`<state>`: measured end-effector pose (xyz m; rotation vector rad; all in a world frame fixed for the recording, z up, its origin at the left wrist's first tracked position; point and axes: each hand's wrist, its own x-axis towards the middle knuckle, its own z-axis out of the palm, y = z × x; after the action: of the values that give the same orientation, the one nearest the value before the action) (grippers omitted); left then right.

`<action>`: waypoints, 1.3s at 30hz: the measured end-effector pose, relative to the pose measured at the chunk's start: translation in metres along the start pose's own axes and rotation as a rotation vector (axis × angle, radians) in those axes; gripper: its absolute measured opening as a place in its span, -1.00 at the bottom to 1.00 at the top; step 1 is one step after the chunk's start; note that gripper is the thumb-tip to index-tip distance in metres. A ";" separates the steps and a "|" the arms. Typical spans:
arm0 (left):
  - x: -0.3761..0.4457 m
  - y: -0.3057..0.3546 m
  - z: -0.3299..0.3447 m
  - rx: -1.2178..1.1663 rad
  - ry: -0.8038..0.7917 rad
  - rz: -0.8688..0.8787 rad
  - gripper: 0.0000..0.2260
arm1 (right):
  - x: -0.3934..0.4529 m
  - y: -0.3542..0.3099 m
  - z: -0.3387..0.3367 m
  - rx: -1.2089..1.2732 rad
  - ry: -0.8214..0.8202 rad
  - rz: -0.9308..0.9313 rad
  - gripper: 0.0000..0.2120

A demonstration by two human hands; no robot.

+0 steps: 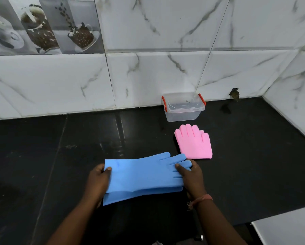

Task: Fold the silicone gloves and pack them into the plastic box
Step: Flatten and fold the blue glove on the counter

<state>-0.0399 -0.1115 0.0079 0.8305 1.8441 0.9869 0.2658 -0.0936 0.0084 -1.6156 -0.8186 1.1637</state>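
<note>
**Anchor:** Nearest us, two soft blue silicone gloves (141, 175), stacked one on the other and lying flat across the black stone bench (59, 156), cuffs to the left, fingers to the right.

**Analyst:** And we've got both ends covered. Our left hand (98, 181) pinches the cuff corner, thumb on top, fingers curled underneath. Our right hand (192, 177) grips the fingertip end, thumb pressed down on the blue fingers and the rest tucked behind them.

**Anchor:** How do we expect this material to behave?

**Analyst:** Light and floppy, we'd say. The lower cuff already sags away from the upper one. Silicone tends to be grippy rather than slick, but springy too, so a fold may want to open again unless we press it down. Taking hold at the two ends, as now, looks right for bringing fingers over to cuff.

**Anchor:** Meanwhile the folded pink silicone gloves (194, 144) lie flat just beyond our right hand, nearly touching the blue fingertips.

**Analyst:** Looks like that pair's folded and waiting. Behind it, against the marble-tiled wall (148, 76), stands the clear plastic box with red clips (183, 107), lid off as far as we can tell, nothing inside.
</note>
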 end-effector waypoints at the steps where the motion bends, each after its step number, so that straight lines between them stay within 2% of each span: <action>1: -0.002 -0.004 0.001 0.008 0.018 -0.001 -0.85 | -0.001 0.003 0.001 -0.013 0.004 0.002 -0.77; 10: -0.007 -0.029 0.004 0.020 0.112 0.017 -0.84 | -0.004 0.002 0.010 -0.075 0.025 -0.034 -0.75; 15: -0.004 -0.028 0.001 0.138 0.099 -0.030 -0.80 | -0.007 0.004 0.015 -0.151 0.113 -0.003 -0.74; 20: -0.003 -0.022 0.000 0.255 0.137 0.004 -0.85 | -0.009 -0.002 0.017 -0.340 0.163 -0.091 -0.55; 24: -0.011 -0.018 -0.007 0.316 0.165 0.028 -0.89 | -0.012 -0.001 0.009 -0.432 0.270 -0.147 -0.77; 30: -0.014 -0.007 -0.014 0.617 0.177 0.235 -0.62 | -0.006 -0.004 -0.007 -0.282 0.340 -0.204 -0.80; 32: -0.013 -0.005 -0.007 0.643 0.171 0.367 -0.52 | -0.006 -0.002 -0.002 -0.323 0.319 -0.256 -0.81; 34: -0.013 -0.005 0.004 0.684 0.115 0.487 -0.51 | -0.006 0.001 0.009 -0.439 0.255 -0.362 -0.79; 37: -0.011 -0.015 0.023 0.879 -0.020 0.583 -0.44 | -0.005 0.005 0.034 -0.713 0.065 -0.620 -0.74; 39: -0.010 -0.028 0.030 1.047 -0.075 0.608 -0.35 | -0.005 0.014 0.050 -0.939 -0.086 -0.707 -0.65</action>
<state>-0.0130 -0.1239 -0.0218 2.0973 2.0410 0.2146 0.2162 -0.0876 -0.0081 -1.7131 -1.9862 0.3159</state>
